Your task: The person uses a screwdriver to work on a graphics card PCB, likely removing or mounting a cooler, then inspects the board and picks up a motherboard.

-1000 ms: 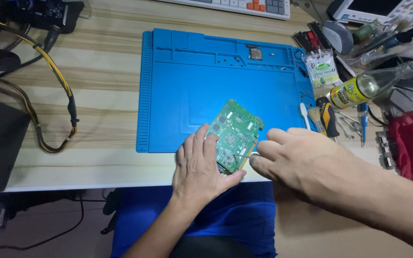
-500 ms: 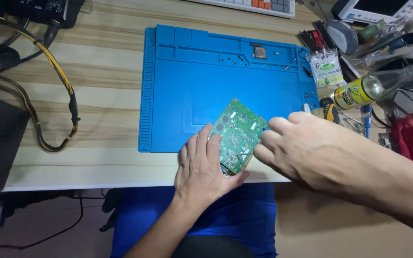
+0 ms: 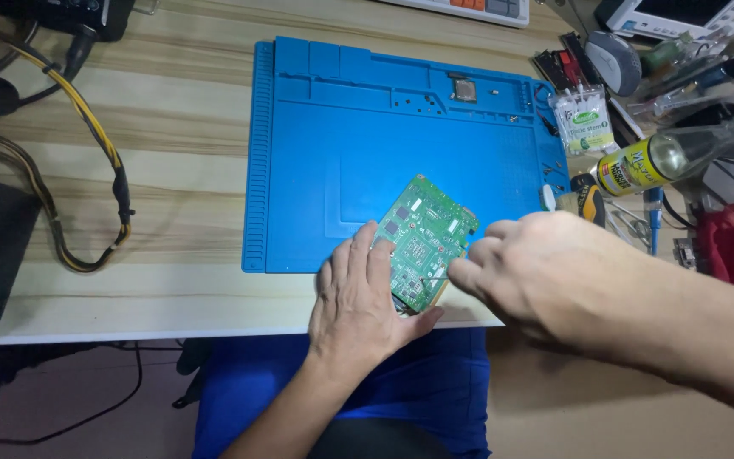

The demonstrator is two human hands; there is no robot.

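Green circuit board [image 3: 422, 242] at the front edge of the blue mat [image 3: 341, 127], half over the mat's front-right part, tilted diagonally. Left hand [image 3: 358, 302] flat on the board's near-left corner, fingers spread and pressing, thumb under the near edge; holding the board down, not wrapped round it. Right hand [image 3: 545, 272] just right of the board, fingers curled narrow, pinching what looks like a thin pale tool [image 3: 437, 277] with the tip on the board surface; too small to tell what kind. Mat on a pale wood table [image 3: 172, 110], front edge of mat near the table's front edge. Yellow-labelled bottle [image 3: 664, 157] lying along the right edge among clutter, small packet [image 3: 584, 119] at the mat's back-right corner. Yellow and black cables [image 3: 87, 170] along the left edge.
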